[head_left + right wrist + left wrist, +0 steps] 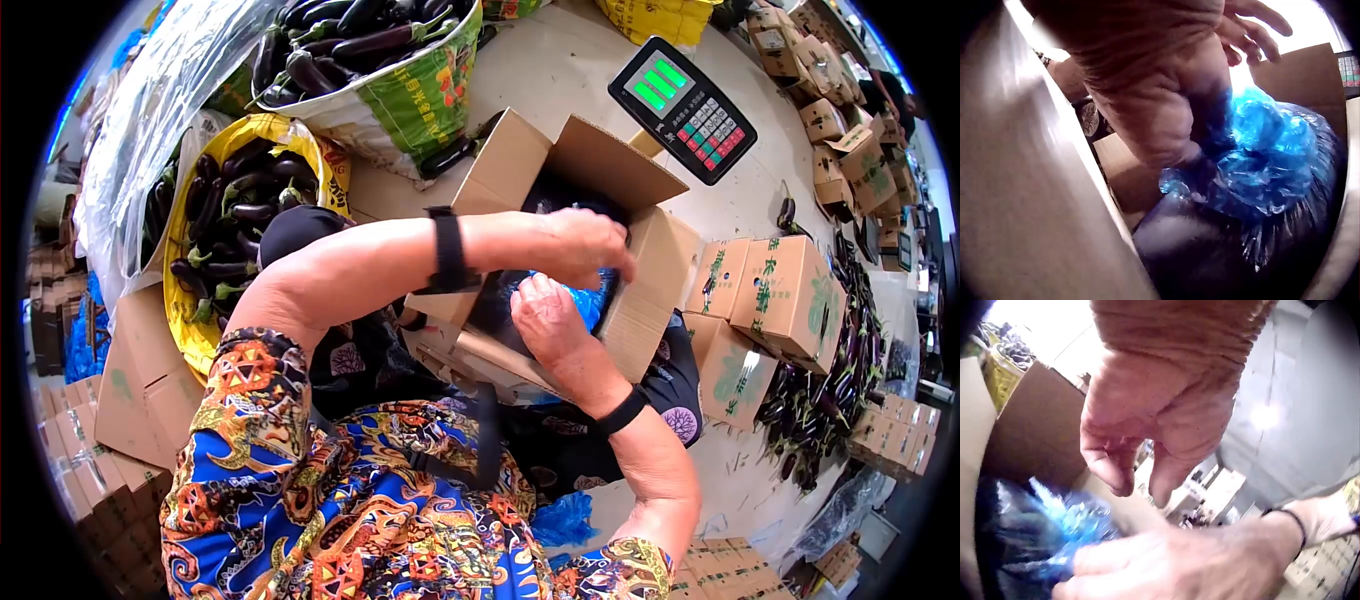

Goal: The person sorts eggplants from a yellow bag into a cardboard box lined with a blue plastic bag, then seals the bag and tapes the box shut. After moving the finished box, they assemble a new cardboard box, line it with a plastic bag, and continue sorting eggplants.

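Observation:
An upright cardboard carton [660, 275] stands before the person, flaps raised. Inside lies a thin blue plastic bag [1266, 162], crumpled and bunched at its top. My right hand [555, 325] reaches in over the near side and presses on the bag, its fingers fairly straight in the left wrist view; in the right wrist view its fingertips are hidden by shadow and plastic. My left hand [580, 248] hovers above the carton near its far right flap. Its fingers hang loosely bent, with a gap between thumb and fingers and nothing held.
A digital scale display [685, 110] stands beyond the carton. Sacks of eggplants, one yellow [180, 290] and one green and white [420, 110], lie to the left. Closed cartons [790, 300] are stacked at right, beside a heap of eggplants [830, 390]. Blue plastic [565, 518] lies on the floor.

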`<state>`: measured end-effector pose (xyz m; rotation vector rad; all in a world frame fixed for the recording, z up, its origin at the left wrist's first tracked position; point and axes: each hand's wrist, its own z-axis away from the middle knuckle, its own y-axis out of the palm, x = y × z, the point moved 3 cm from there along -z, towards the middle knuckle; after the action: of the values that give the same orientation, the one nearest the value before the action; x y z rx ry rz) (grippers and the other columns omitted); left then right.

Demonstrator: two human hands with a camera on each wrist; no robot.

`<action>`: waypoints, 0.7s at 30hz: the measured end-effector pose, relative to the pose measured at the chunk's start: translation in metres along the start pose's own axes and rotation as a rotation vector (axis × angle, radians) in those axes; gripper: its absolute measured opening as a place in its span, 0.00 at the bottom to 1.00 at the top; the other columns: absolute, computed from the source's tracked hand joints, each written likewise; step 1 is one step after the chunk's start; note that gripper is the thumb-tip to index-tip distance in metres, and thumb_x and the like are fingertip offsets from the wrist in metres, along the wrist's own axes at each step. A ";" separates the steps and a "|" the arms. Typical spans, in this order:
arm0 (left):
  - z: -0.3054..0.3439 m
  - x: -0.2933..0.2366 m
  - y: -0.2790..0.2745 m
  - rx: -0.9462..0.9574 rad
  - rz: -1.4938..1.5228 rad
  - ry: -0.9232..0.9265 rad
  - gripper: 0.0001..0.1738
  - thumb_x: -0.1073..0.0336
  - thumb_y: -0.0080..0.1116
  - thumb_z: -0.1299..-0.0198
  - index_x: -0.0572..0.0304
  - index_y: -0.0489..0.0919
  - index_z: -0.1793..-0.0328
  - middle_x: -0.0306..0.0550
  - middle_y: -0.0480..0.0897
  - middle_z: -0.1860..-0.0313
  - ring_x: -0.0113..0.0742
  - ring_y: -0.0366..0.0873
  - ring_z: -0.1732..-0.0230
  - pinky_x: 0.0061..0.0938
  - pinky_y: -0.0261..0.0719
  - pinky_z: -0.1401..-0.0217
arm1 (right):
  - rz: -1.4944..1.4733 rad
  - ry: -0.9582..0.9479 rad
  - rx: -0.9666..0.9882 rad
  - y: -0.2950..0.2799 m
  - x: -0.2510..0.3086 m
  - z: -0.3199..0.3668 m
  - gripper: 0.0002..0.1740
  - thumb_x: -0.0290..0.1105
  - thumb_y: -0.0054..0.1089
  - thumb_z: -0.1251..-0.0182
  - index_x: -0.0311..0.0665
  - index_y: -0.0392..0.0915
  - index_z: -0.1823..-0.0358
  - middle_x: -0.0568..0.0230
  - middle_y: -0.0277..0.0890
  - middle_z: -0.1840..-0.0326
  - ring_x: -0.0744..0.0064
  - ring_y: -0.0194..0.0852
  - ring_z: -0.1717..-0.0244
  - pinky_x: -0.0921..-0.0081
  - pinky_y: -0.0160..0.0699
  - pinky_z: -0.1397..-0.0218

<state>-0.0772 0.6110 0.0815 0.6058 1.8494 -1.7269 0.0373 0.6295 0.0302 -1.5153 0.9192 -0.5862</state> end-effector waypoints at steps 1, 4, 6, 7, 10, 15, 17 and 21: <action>-0.002 0.008 0.015 0.033 -0.085 0.005 0.18 0.68 0.63 0.51 0.53 0.85 0.50 0.51 0.84 0.65 0.53 0.83 0.56 0.41 0.82 0.53 | 0.016 -0.033 0.073 0.006 0.003 0.000 0.08 0.31 0.55 0.42 0.40 0.81 0.64 0.60 0.77 0.61 0.65 0.77 0.52 0.72 0.75 0.48; -0.014 0.029 0.051 0.287 -0.053 0.075 0.15 0.69 0.60 0.51 0.52 0.86 0.55 0.52 0.84 0.66 0.52 0.82 0.58 0.43 0.81 0.55 | 0.011 -0.085 0.221 0.011 0.006 -0.001 0.07 0.31 0.56 0.44 0.41 0.80 0.67 0.62 0.76 0.63 0.66 0.76 0.54 0.71 0.75 0.50; -0.015 0.034 0.045 0.354 -0.111 -0.025 0.11 0.69 0.59 0.51 0.55 0.84 0.59 0.55 0.84 0.68 0.55 0.82 0.60 0.46 0.80 0.57 | -0.058 -0.078 0.232 0.001 0.004 0.002 0.06 0.30 0.56 0.46 0.41 0.79 0.68 0.63 0.75 0.64 0.65 0.76 0.55 0.71 0.75 0.51; -0.012 0.035 0.040 0.384 -0.140 -0.079 0.10 0.69 0.58 0.51 0.56 0.84 0.62 0.56 0.83 0.69 0.57 0.82 0.62 0.48 0.79 0.58 | -0.138 -0.053 0.183 -0.004 0.002 0.005 0.05 0.29 0.56 0.46 0.41 0.79 0.68 0.63 0.75 0.64 0.65 0.76 0.56 0.70 0.76 0.52; 0.013 0.047 0.026 0.128 -0.094 -0.201 0.06 0.70 0.56 0.51 0.57 0.81 0.66 0.59 0.82 0.71 0.62 0.81 0.64 0.52 0.78 0.60 | -0.332 0.045 0.042 -0.011 -0.010 0.014 0.05 0.26 0.57 0.48 0.41 0.77 0.68 0.62 0.74 0.64 0.63 0.76 0.58 0.69 0.78 0.54; 0.051 0.061 0.028 0.058 -0.136 -0.308 0.08 0.70 0.56 0.53 0.59 0.80 0.65 0.60 0.83 0.70 0.64 0.82 0.62 0.52 0.80 0.59 | -0.467 0.364 -0.136 0.002 -0.068 0.017 0.09 0.18 0.56 0.50 0.37 0.75 0.67 0.55 0.73 0.64 0.53 0.77 0.58 0.61 0.82 0.56; 0.054 0.048 0.033 -0.015 -0.084 -0.289 0.07 0.70 0.57 0.54 0.62 0.77 0.67 0.61 0.82 0.72 0.66 0.81 0.65 0.53 0.79 0.61 | -0.481 0.463 -0.159 0.016 -0.088 0.016 0.09 0.17 0.55 0.47 0.38 0.76 0.65 0.55 0.74 0.64 0.51 0.78 0.58 0.60 0.81 0.56; 0.058 0.035 0.038 -0.302 -0.028 -0.228 0.12 0.71 0.60 0.52 0.61 0.73 0.60 0.58 0.76 0.64 0.62 0.77 0.61 0.48 0.79 0.58 | -0.569 0.527 -0.139 0.027 -0.108 0.005 0.10 0.17 0.55 0.48 0.38 0.78 0.66 0.54 0.76 0.64 0.49 0.79 0.58 0.57 0.80 0.55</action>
<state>-0.0751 0.5553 0.0276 0.2532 1.9080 -1.4268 -0.0253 0.7214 0.0180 -1.7945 0.9252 -1.4063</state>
